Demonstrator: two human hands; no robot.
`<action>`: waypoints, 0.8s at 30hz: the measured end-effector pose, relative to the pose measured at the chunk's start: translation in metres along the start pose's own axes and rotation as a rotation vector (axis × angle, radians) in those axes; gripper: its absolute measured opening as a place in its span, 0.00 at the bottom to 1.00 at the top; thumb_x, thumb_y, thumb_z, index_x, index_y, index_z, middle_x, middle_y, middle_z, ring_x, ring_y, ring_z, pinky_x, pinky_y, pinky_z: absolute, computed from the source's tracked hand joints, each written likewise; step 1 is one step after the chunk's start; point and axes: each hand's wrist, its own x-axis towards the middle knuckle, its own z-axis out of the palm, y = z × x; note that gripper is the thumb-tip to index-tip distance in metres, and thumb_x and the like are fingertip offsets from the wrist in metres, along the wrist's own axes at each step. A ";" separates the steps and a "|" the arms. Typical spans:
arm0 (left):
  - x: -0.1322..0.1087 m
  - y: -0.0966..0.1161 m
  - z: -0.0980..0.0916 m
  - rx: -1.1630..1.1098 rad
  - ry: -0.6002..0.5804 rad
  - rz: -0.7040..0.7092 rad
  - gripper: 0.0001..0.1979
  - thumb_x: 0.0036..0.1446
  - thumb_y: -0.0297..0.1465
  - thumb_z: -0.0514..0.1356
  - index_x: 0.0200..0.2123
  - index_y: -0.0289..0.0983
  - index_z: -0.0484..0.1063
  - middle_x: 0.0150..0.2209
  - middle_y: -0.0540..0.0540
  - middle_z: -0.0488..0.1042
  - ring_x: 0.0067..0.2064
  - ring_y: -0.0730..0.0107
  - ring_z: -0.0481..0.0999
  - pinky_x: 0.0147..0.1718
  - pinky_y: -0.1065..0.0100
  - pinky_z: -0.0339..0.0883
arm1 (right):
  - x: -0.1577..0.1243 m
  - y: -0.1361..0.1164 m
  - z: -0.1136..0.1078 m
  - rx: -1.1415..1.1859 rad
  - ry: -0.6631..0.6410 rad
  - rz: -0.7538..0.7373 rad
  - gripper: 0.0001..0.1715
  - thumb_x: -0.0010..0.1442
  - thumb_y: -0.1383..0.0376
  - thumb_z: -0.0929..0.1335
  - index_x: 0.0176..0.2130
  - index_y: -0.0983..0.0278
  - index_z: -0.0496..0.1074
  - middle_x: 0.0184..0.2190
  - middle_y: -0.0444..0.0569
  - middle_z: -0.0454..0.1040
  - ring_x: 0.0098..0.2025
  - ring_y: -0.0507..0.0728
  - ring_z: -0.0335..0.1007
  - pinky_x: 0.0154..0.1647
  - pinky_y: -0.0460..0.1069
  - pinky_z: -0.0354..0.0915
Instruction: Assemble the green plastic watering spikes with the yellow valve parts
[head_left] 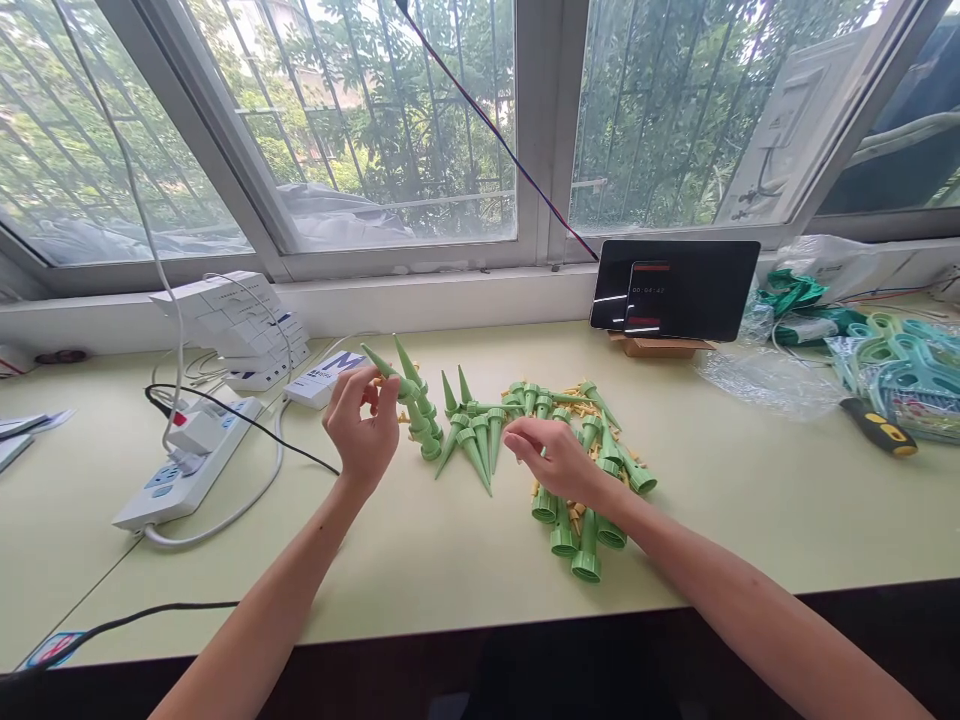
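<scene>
My left hand (361, 425) is closed on the upper end of a green spike (384, 362), beside stacked green spikes (426, 425) that lean on the table. My right hand (551, 455) has its fingers pinched together just above the left part of a pile; what they hold, if anything, is hidden. Between my hands lie several loose green spikes (474, 450), their points facing different ways. Under and around my right hand, more green spikes with round ribbed caps (586, 562) are mixed with small yellow pieces (576, 515).
A white power strip (191, 470) with cables and a stack of white boxes (251, 330) stand at the left. At the back right, a tablet (697, 290) rests on a cardboard stand. Farther right are a screwdriver (877, 427), plastic wrap and pale green scissors (892, 355).
</scene>
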 end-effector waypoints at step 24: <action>-0.010 0.010 0.004 0.137 -0.022 0.009 0.05 0.57 0.32 0.63 0.34 0.36 0.73 0.31 0.49 0.72 0.24 0.78 0.60 0.24 0.71 0.59 | 0.000 0.001 0.001 -0.017 -0.056 -0.008 0.20 0.71 0.58 0.59 0.32 0.65 0.69 0.24 0.43 0.68 0.24 0.49 0.58 0.28 0.45 0.55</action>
